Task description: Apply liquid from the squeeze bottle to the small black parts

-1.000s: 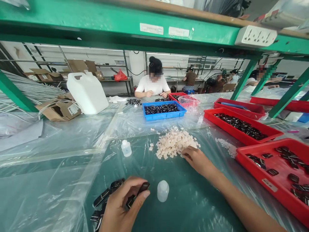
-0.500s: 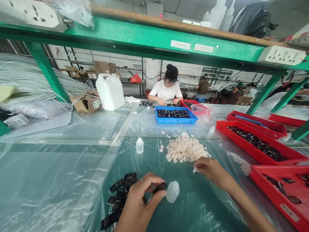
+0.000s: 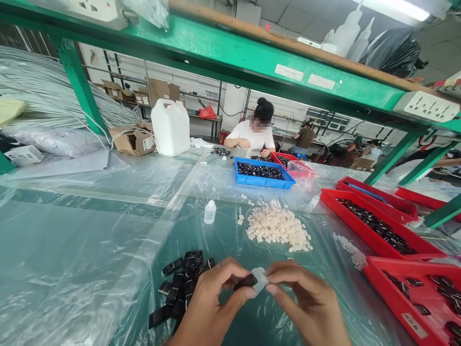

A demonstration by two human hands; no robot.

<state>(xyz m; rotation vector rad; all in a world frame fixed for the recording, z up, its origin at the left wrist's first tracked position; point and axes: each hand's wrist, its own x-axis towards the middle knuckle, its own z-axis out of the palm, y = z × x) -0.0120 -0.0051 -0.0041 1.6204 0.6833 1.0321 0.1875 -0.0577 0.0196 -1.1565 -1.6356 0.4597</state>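
My left hand point(image 3: 211, 305) pinches a small glossy black part point(image 3: 245, 282) between thumb and forefinger. My right hand point(image 3: 306, 302) has come up against it, fingertips closed on a small pale whitish piece point(image 3: 260, 279) pressed to the end of the black part. The small white bottle seen earlier is hidden behind my hands. To the left of my left hand lies a loose heap of black parts point(image 3: 182, 283). Beyond my hands sits a pile of small pale cubes point(image 3: 277, 227) and a small squeeze bottle point(image 3: 210, 212).
Plastic sheeting covers the green table point(image 3: 90, 250). Red trays point(image 3: 374, 228) of black parts line the right side, a blue tray point(image 3: 263, 173) farther back. A person in white works across the table. A white jerrycan point(image 3: 170, 126) and cardboard box point(image 3: 135, 140) stand back left.
My right hand left the pile of pale cubes with one piece and came back to meet my left hand. The view has tilted and shifted right.
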